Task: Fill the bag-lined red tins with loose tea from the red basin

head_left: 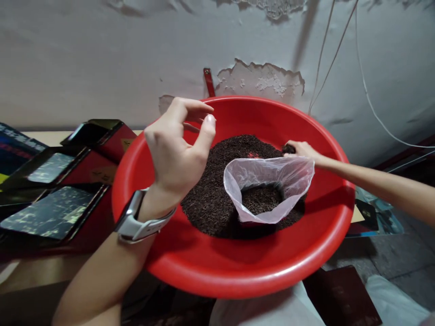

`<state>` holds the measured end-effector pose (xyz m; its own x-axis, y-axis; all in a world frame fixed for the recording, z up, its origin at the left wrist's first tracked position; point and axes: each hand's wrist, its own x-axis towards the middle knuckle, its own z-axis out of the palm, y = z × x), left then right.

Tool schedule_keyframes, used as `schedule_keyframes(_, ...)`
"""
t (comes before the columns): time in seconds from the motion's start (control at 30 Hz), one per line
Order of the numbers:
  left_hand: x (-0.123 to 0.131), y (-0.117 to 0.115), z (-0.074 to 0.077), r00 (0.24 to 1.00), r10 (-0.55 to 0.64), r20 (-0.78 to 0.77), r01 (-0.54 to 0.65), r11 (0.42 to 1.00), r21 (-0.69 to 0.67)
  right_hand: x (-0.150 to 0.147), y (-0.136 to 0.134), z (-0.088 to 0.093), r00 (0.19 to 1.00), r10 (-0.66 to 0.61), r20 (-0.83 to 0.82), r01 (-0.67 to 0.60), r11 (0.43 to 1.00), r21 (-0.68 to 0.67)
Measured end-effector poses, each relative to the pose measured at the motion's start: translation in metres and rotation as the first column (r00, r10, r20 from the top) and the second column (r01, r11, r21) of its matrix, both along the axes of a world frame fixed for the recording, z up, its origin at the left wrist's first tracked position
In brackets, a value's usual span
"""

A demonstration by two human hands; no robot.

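A wide red plastic basin [251, 276] holds a heap of dark, dry loose tea leaves [210, 194]. In the heap stands a clear plastic bag [234, 190], its mouth spread wide, with the same leaves inside. My left hand [180, 149], a watch on its wrist, is raised over the basin's left side, fingers bent and thumb apart, with nothing in it. Behind the bag's right rim, my right hand [304, 150] closes round a small clump of leaves. The bag hides part of that hand's lower side.
Red and black boxes [98, 136] with shiny lids stack up left of the basin. Behind it rises a wall [102, 59] with peeling plaster, and thin cords [326, 59] hang at the right. A dark brown box [350, 294] sits below the front rim.
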<state>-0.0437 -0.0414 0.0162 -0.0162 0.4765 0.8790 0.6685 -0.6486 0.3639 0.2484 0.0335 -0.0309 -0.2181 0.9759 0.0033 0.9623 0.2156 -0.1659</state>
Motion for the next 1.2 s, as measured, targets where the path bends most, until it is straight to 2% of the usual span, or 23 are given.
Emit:
schedule_keyframes(0.07,0.0,-0.002,0.001,1.0,0.011,0.011,-0.011,1.0,-0.003,0.001,-0.002,0.029,0.999,0.006,-0.035,-0.001,0.991,0.134)
schedule_keyframes(0.17,0.0,-0.005,0.004,0.999,0.031,0.004,-0.031,0.996,-0.086,-0.013,-0.019,0.082,0.992,0.102,-0.072,-0.078,0.954,0.288)
schedule_keyframes(0.23,-0.001,-0.006,0.005,0.999,0.035,-0.005,-0.036,0.989,-0.146,-0.032,-0.038,0.109,0.975,0.209,-0.071,-0.18,0.94,0.288)
schedule_keyframes(0.3,-0.002,-0.007,0.006,0.999,0.034,-0.006,-0.034,0.986,-0.166,-0.054,-0.058,0.121,0.947,0.317,-0.046,-0.297,0.922,0.251)
schedule_keyframes(0.43,-0.003,-0.006,0.006,0.999,0.04,-0.005,-0.04,0.983,-0.178,-0.083,-0.085,0.114,0.891,0.451,0.061,-0.454,0.876,0.16)
schedule_keyframes(0.6,-0.002,-0.005,0.007,0.999,0.043,-0.009,-0.044,0.978,-0.206,-0.088,-0.091,0.101,0.836,0.539,0.102,-0.548,0.83,0.101)
schedule_keyframes(0.93,-0.002,-0.004,0.005,0.999,0.023,-0.024,-0.027,0.98,-0.198,-0.092,-0.09,0.112,0.745,0.667,0.021,-0.667,0.744,0.046)
schedule_keyframes(1.13,-0.003,-0.003,0.006,0.997,0.042,-0.067,-0.057,0.969,-0.239,-0.091,-0.091,0.114,0.762,0.646,-0.045,-0.647,0.762,-0.026)
schedule_keyframes(1.2,-0.004,0.0,0.007,0.987,0.048,-0.156,-0.093,0.95,-0.297,-0.088,-0.09,0.113,0.765,0.632,-0.119,-0.641,0.765,-0.06)
